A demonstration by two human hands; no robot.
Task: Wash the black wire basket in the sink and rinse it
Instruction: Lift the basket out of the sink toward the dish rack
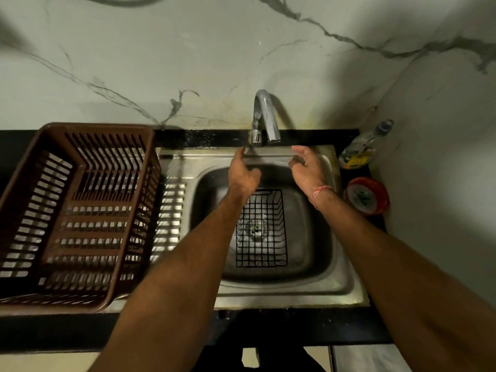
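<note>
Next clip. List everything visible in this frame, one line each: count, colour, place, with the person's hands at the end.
black wire basket: one, black, on the sink floor over the drain
sink: one, steel, set in the dark counter
tap: one, chrome, behind the sink
dish rack: one, brown plastic, left of the sink
bottle: one, clear with yellow label, right rear corner
round tub: one, red, right of the sink
left hand: one, empty, below the tap
right hand: one, empty, fingers loose, right of the spout
</note>
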